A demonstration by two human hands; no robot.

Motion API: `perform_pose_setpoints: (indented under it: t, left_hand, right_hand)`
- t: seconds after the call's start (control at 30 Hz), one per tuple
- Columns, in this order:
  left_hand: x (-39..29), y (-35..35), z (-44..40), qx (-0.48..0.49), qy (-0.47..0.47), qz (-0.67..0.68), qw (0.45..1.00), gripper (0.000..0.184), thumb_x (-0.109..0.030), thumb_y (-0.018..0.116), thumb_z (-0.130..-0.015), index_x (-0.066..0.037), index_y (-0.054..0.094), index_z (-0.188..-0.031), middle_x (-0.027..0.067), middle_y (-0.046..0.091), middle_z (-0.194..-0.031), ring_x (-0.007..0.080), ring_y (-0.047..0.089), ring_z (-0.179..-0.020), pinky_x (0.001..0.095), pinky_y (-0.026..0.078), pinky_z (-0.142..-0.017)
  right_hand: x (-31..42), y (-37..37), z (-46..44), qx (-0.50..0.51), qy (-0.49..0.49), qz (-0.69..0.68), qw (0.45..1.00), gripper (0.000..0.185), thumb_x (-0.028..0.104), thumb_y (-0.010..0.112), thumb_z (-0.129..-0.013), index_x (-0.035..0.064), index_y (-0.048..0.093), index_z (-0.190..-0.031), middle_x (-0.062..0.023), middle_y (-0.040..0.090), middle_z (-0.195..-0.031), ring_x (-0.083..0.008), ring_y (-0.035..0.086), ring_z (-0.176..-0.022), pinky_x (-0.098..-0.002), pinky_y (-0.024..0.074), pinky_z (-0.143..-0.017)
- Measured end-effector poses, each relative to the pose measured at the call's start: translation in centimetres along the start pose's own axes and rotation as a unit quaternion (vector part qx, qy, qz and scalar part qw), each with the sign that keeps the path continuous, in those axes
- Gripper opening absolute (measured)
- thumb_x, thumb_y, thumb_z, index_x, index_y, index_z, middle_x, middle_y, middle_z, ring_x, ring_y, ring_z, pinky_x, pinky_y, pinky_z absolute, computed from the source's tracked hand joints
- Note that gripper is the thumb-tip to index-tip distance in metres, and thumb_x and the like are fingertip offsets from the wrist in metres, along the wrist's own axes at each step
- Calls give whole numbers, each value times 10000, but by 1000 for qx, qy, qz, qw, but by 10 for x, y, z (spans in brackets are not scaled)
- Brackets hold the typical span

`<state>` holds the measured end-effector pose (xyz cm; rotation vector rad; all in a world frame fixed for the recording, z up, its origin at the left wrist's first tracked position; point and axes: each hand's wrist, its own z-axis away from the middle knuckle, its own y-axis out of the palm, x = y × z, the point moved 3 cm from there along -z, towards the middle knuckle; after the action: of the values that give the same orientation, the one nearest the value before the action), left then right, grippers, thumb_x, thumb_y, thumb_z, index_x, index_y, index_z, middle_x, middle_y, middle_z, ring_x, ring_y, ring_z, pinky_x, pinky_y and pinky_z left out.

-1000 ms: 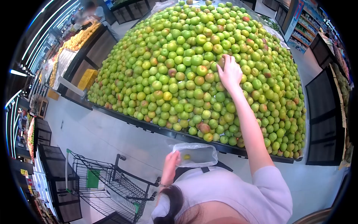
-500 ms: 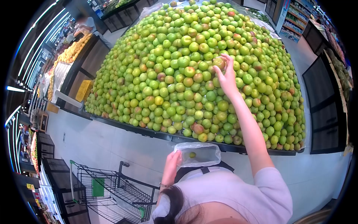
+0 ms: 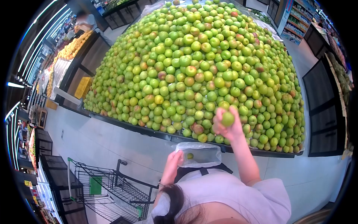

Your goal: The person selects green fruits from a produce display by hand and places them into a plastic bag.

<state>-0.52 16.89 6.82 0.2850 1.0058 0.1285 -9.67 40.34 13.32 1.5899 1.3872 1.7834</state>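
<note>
A wide heap of green plums (image 3: pixel 179 67), some blushed red, fills the display stand. My right hand (image 3: pixel 234 131) is closed around a green plum (image 3: pixel 228 119) over the heap's front edge. Lower and to the left, my left hand (image 3: pixel 173 162) grips the rim of a clear plastic bag (image 3: pixel 207 156). The bag hangs with its mouth spread, just in front of my body. One green plum (image 3: pixel 190 156) lies inside it.
The stand's dark front rail (image 3: pixel 156 133) runs between the heap and me. A wire shopping cart (image 3: pixel 112 183) is at my left. A yellow crate (image 3: pixel 83 87) stands by the heap's left side. Farther back, a person (image 3: pixel 86 23) is near a stand of yellow fruit (image 3: pixel 74 46).
My right hand has come down and toward me from the upper part of the heap, bringing a green plum with it. My left hand and the bag stay nearly in place.
</note>
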Motion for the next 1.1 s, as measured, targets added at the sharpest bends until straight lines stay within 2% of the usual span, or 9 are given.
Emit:
perform_pose_setpoints:
  t: [0.13, 0.27, 0.33, 0.43, 0.53, 0.67, 0.83, 0.93, 1.1]
  left_hand:
    - [-5, 2, 0, 8, -5, 10, 1000, 174, -212, 481, -881, -104, 492, -744, -78, 414, -650, 20, 346, -554, 188, 293, -530]
    - [-17, 11, 11, -14, -6, 15, 1000, 182, -208, 472, -882, -109, 487, -730, -77, 414, -647, 23, 353, -568, 194, 293, -541]
    - [-31, 20, 22, -19, -9, 15, 1000, 185, -203, 466, -883, -110, 487, -724, -74, 417, -646, 25, 358, -575, 200, 299, -550]
    - [-31, 12, 24, 22, 1, 37, 999, 193, -201, 465, -880, -109, 482, -711, -69, 412, -639, 31, 361, -574, 207, 301, -555]
    - [-28, 5, 26, 14, 5, 95, 995, 181, -196, 497, -878, -90, 500, -732, -71, 421, -637, 27, 373, -572, 193, 294, -543]
    - [-18, -9, 27, 1, 15, 82, 997, 169, -196, 501, -873, -93, 500, -739, -73, 413, -632, 26, 372, -572, 193, 291, -539]
    - [-17, -8, 29, -90, -8, 114, 989, 175, -193, 497, -874, -99, 488, -726, -73, 409, -631, 27, 357, -566, 201, 279, -528]
    - [-13, -24, 20, -38, 11, 123, 992, 184, -201, 499, -875, -101, 484, -721, -74, 410, -631, 26, 357, -564, 205, 278, -526]
    - [-24, -40, 19, -51, 7, 125, 991, 178, -205, 498, -874, -101, 484, -730, -68, 415, -631, 29, 368, -566, 201, 286, -535]
  right_hand:
    - [-63, 6, 24, -4, 181, 108, 977, 510, 570, 454, -800, 61, 480, -797, 3, 450, -621, -81, 402, -473, -228, 378, -502]
    - [-96, 20, 34, 78, 230, 270, 932, 445, 456, 571, -785, 65, 482, -978, -18, 488, -851, -91, 480, -765, -244, 437, -683]
    - [-117, 6, 36, 87, 316, 396, 858, 449, 415, 551, -804, 33, 485, -1030, -68, 541, -939, -147, 532, -821, -285, 446, -712]
    - [-143, -14, 42, 51, 241, 633, 734, 460, 383, 533, -817, -4, 499, -1064, -152, 576, -1004, -244, 574, -872, -351, 442, -759]
    - [-166, -36, 50, 57, 389, 668, 632, 464, 363, 523, -818, -20, 517, -1080, -218, 578, -1022, -334, 568, -916, -388, 423, -809]
    - [-181, -57, 63, 134, 292, 784, 531, 485, 343, 528, -811, -26, 497, -1124, -230, 558, -1070, -348, 541, -986, -391, 411, -858]
    - [-178, -49, 68, 173, 406, 698, 563, 438, 301, 484, -838, 7, 469, -1162, -216, 520, -1137, -338, 501, -1052, -395, 389, -896]
    - [-151, -17, 47, 202, 402, 665, 596, 438, 329, 476, -847, 36, 471, -1173, -204, 539, -1115, -337, 519, -1025, -392, 403, -869]
    - [-62, 54, -20, 194, 223, 520, 801, 289, 195, 498, -872, 43, 503, -1117, -74, 598, -978, -144, 553, -914, -287, 434, -797]
